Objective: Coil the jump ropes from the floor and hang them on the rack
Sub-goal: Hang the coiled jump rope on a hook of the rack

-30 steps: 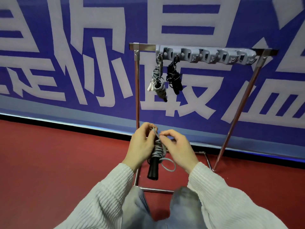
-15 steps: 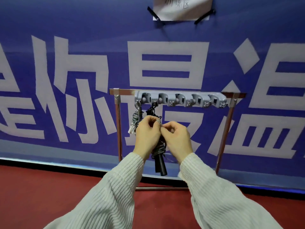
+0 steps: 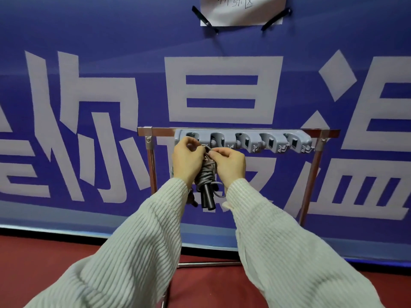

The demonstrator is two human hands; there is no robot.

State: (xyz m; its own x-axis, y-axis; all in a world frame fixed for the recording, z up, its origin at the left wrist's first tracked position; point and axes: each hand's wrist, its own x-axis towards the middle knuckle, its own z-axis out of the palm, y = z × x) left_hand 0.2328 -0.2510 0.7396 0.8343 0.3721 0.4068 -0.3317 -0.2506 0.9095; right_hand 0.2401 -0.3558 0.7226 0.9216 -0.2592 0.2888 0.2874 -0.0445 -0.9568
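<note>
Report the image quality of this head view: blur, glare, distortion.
Head view: soft overall, sharpest around the left hand, right hand and grey jump rope; bright glare streaks on the chrome rack; wide-angle bending stretches the sleeves near the bottom edge; lighting even, no hard shadows.

Rack [image 3: 311, 170] is standing on the floor [image 3: 33, 263], right in front of the banner [image 3: 89, 63] on the far wall. Hook strip [image 3: 255, 141] is running along the rack's top bar, from left of centre to the right end. Both hands are sitting at the strip's left end: left hand [image 3: 188, 160] left, right hand [image 3: 229, 164] right, coiled jump rope [image 3: 206, 176] hanging between them, its handle [image 3: 207, 197] pointing down. Another rope is partly hiding behind the left hand. Paper sign [image 3: 240, 10] is taped on the banner above the rack. Sleeves are nearest.
</note>
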